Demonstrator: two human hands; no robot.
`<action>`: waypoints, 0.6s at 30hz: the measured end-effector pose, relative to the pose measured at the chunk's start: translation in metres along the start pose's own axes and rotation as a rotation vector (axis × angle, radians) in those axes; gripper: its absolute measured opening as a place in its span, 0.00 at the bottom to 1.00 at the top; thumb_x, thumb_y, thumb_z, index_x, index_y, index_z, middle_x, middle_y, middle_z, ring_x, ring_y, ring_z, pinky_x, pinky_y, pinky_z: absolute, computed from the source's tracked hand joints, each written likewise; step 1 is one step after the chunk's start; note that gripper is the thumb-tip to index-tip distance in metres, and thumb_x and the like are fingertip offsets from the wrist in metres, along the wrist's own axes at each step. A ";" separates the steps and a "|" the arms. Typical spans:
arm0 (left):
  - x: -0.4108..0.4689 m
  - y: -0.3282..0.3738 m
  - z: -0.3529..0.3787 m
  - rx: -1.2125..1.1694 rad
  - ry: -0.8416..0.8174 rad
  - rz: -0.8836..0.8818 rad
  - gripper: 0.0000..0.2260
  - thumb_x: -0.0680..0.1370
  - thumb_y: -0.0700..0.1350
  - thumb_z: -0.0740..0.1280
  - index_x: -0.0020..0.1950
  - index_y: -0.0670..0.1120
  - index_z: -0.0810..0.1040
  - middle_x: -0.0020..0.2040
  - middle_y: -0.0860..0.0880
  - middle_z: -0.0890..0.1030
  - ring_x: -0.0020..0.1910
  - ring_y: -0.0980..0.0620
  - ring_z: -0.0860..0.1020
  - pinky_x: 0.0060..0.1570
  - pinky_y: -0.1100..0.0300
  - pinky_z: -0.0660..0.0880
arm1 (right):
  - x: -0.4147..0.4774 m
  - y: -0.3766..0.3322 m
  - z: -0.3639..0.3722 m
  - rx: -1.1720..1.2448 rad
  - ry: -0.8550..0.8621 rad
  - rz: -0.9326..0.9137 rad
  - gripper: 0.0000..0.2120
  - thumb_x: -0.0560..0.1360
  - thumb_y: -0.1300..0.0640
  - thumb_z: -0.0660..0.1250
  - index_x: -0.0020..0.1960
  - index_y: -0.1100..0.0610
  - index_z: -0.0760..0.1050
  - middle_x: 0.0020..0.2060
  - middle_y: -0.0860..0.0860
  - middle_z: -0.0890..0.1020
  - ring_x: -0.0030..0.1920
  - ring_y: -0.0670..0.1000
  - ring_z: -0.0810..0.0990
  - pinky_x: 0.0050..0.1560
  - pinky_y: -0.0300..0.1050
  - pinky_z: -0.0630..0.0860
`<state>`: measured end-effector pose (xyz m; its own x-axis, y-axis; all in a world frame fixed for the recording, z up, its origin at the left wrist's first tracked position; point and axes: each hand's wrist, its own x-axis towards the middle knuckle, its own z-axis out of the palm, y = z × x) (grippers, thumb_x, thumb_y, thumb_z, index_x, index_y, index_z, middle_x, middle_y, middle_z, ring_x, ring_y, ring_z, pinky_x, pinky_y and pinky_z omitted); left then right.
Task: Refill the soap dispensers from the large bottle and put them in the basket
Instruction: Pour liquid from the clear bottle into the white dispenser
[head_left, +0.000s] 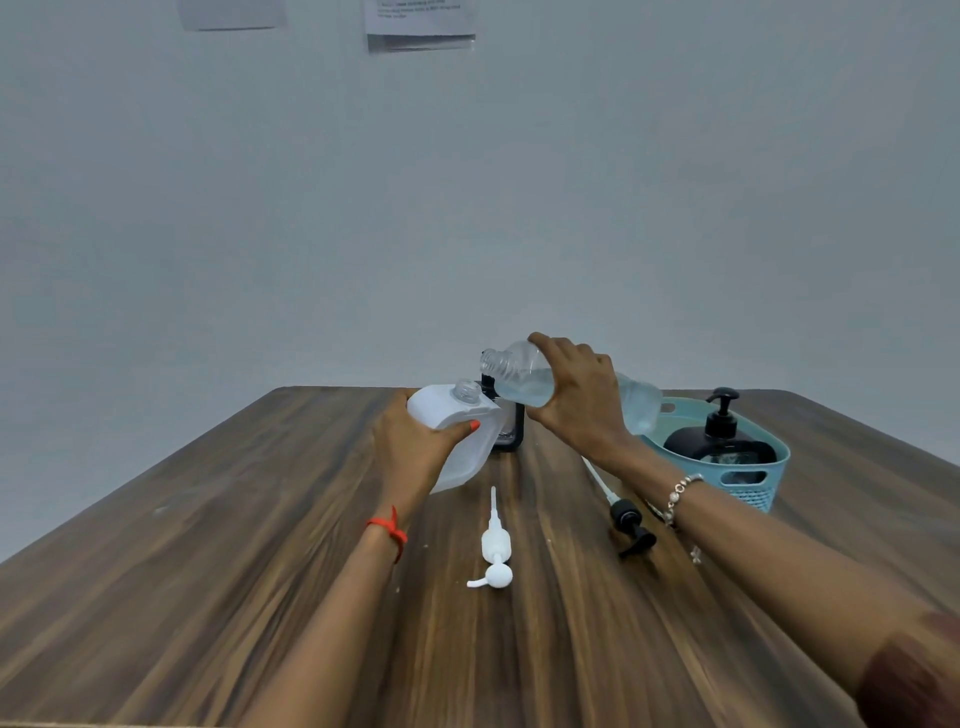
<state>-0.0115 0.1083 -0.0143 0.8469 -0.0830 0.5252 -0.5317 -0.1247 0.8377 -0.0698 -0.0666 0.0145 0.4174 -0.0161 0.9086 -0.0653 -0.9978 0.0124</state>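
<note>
My left hand (415, 447) grips a white dispenser bottle (467, 415), tilted, its open neck pointing up and to the right. My right hand (582, 395) holds the large clear bottle (519, 376) on its side above the table, its open mouth at the left just above the white dispenser's neck. Clear liquid lies in the bottle. Behind them stands a dark dispenser (511, 431), mostly hidden. A white pump (494, 543) and a black pump (628, 522) lie loose on the table. A black dispenser (719, 436) with its pump on stands in the teal basket (769, 483).
The wooden table (260, 545) runs to a grey wall at the back. The teal basket stands at the right side of the table, just beyond my right forearm. Two paper sheets (421, 23) hang high on the wall.
</note>
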 end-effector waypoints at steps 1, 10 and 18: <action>-0.001 0.001 0.000 0.006 0.011 -0.002 0.25 0.62 0.47 0.79 0.56 0.43 0.77 0.46 0.53 0.76 0.44 0.54 0.74 0.35 0.68 0.66 | -0.001 0.000 0.000 -0.003 0.001 -0.007 0.32 0.55 0.60 0.77 0.59 0.59 0.75 0.47 0.56 0.82 0.40 0.60 0.79 0.42 0.51 0.71; -0.003 -0.003 0.004 0.043 0.011 0.012 0.26 0.62 0.49 0.79 0.56 0.44 0.76 0.48 0.52 0.76 0.46 0.52 0.74 0.44 0.60 0.71 | -0.005 0.003 0.003 -0.024 0.006 -0.046 0.31 0.55 0.62 0.77 0.57 0.60 0.75 0.46 0.57 0.82 0.40 0.61 0.79 0.41 0.52 0.72; -0.004 -0.004 0.010 0.058 0.002 -0.009 0.26 0.62 0.51 0.79 0.55 0.46 0.76 0.49 0.51 0.79 0.47 0.50 0.77 0.49 0.51 0.77 | -0.009 0.007 0.005 -0.084 0.016 -0.095 0.31 0.53 0.65 0.76 0.56 0.58 0.75 0.45 0.55 0.82 0.38 0.60 0.79 0.40 0.51 0.73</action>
<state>-0.0130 0.0996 -0.0218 0.8517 -0.0798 0.5179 -0.5232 -0.1828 0.8324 -0.0690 -0.0738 0.0045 0.4109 0.0804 0.9081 -0.1020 -0.9858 0.1334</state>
